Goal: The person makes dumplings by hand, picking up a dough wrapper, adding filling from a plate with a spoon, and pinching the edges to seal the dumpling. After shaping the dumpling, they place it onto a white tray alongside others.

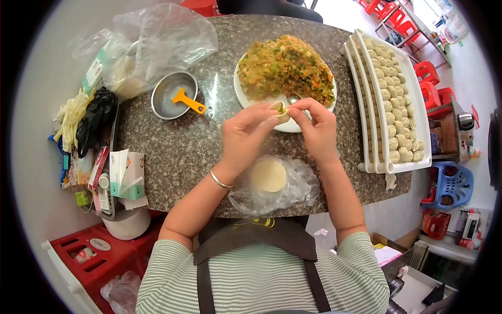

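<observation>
Between the fingertips of both hands is a small dumpling [281, 111], its pale wrapper partly folded around greenish filling that still shows at the top. My left hand [246, 133] grips it from the left side, a bangle on that wrist. From the right, my right hand [318, 125] pinches the wrapper's edge. Just beyond lies a white plate [241, 93] heaped with chopped orange-and-green filling [287, 65], and a metal spoon [294, 98] rests at its near side. Below my hands, round dough wrappers [269, 175] sit on a clear plastic bag [300, 188].
Stacked white trays [384, 149] of pleated dumplings [395, 104] stand at the table's right. On the left are a metal bowl [161, 107] with an orange-handled tool [189, 101], a large plastic bag [167, 36] and a tissue box [133, 175]. The speckled table's [172, 152] near edge faces my apron.
</observation>
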Demonstrator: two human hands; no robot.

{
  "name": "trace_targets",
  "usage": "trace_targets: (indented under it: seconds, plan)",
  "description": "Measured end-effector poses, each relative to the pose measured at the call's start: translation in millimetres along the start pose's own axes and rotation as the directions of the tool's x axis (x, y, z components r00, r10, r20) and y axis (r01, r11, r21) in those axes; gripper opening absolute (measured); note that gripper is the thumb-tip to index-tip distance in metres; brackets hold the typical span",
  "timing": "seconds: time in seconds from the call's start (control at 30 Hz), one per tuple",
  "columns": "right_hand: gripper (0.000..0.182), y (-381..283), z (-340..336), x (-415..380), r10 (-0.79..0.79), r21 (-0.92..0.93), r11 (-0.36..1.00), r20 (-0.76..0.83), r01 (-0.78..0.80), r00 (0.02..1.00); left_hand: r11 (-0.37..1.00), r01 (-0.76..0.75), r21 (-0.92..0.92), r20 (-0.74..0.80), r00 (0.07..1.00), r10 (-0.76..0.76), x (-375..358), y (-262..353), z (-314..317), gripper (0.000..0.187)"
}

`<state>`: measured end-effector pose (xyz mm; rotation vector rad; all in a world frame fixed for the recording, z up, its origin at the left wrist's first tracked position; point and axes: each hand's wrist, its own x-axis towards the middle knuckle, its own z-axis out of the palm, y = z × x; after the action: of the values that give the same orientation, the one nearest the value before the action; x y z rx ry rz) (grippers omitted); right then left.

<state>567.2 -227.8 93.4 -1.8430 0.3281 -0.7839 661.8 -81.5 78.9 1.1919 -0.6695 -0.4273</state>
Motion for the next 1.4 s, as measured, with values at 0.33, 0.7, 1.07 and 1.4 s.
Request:
trace_targets:
  seconds: [0.33,0.7,1.07,1.4]
  plan:
    - [0.010,-3,1,-6,0.042,0.006,0.999,0.076,-0.042,0.996,0.993,0.110,-0.045,0.007,0.994,-0.110,-2,2,3,0.016]
    - [0.009,-2,-10,-5,0.190,0.104,0.973,0.135,-0.204,0.973,0.991,0.106,-0.086,0.116,0.989,-0.096,-2,-5,-3,0.016]
    - [0.010,0,-3,-9,-0.083,-0.101,0.991,0.054,0.089,0.995,0.989,0.057,0.140,0.034,0.997,-0.062,-4,-4,1,0.019]
    - [0.009,-3,-8,-8,0.022,-0.046,0.999,0.157,-0.015,0.987,0.999,0.032,0.028,0.122,0.992,-0.035,-3,3,1,0.017]
